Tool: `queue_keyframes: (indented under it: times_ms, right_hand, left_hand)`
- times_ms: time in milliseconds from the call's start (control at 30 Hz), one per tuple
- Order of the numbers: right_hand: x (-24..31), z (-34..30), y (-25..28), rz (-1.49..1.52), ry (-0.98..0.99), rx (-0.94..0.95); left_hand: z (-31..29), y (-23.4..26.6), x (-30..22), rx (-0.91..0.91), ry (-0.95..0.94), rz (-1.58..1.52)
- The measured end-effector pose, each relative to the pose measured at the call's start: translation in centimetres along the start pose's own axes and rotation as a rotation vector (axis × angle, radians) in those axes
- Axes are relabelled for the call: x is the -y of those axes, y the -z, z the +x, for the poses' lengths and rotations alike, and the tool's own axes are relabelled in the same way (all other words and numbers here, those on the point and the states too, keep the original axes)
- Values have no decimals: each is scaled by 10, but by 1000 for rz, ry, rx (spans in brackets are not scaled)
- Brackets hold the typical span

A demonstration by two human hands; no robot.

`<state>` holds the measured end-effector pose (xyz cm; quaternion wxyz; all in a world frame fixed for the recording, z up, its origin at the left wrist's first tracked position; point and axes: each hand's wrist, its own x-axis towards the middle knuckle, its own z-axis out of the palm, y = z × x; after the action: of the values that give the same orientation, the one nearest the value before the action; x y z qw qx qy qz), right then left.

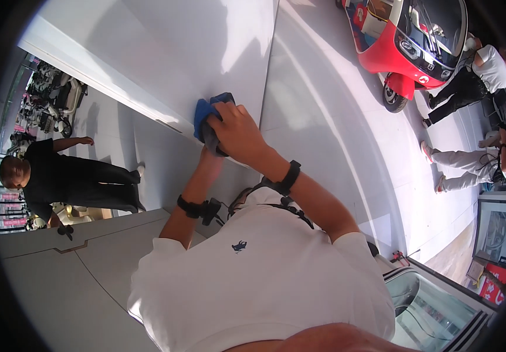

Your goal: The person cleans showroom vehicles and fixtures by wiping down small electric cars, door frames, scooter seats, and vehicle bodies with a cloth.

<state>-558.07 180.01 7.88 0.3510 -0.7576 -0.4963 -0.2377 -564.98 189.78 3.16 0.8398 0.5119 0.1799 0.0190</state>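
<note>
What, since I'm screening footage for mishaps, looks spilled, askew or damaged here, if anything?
Nothing looks spilled or damaged. The right hand holds a blue and grey cloth at the edge of the white surface. The person in black appears sideways, but the wide fisheye view likely explains that.

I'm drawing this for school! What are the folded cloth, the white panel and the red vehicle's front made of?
Folded cloth: soft, matte fabric, since it bunches up; fibre unclear. White panel: smooth, perhaps coated board or painted metal, as it's flat and stiff-looking. Red front: smooth, fairly glossy, likely plastic or painted metal, judging by its rounded, even-coloured shape.
</note>
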Motion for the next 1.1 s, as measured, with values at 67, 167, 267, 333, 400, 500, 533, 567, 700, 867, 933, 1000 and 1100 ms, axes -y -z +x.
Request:
queue_keyframes:
  times_ms: [67, 167, 267, 333, 400, 500, 533, 567, 700, 867, 933, 1000, 1100]
  right_hand:
    - [-4, -19, -13, 35, 11, 31]
    - [-1, -29, -24, 213, -35, 215]
    - [21, -5, 3, 273, 176, 69]
    - [23, 7, 12, 305, 200, 81]
    - [8, 5, 12, 332, 120, 92]
    - [-36, -18, 11, 251, 54, 95]
    - [-57, -32, 16, 156, -32, 177]
    - [-79, -46, 21, 61, -124, 260]
    - [-184, -59, 79, -132, -572, 535]
    - [-316, -83, 183, -318, -881, 549]
    - [-348, -101, 210, -338, -949, 510]
    - [-365, -112, 223, -319, -1030, 448]
    - [-418, -148, 239, -245, -1120, 349]
  left_hand:
    - [-8, 1, 10, -51, 23, -13]
    - [-26, 9, 32, -263, -163, 46]
    - [-46, 3, 15, -365, -313, -28]
    - [-41, 9, 13, -325, -363, -80]
    - [-20, -5, 17, -274, -415, -130]
    - [15, -25, 36, -355, -266, -126]
    - [25, -37, 45, -324, -251, -122]
    - [37, -53, 56, -248, -90, 76]
    - [116, -125, 75, -14, 162, 386]
    - [223, -243, 76, 343, -282, 717]
    - [230, -289, 39, 596, -266, 839]
    - [244, -311, 28, 796, -194, 753]
    - [277, -353, 9, 964, -267, 816]
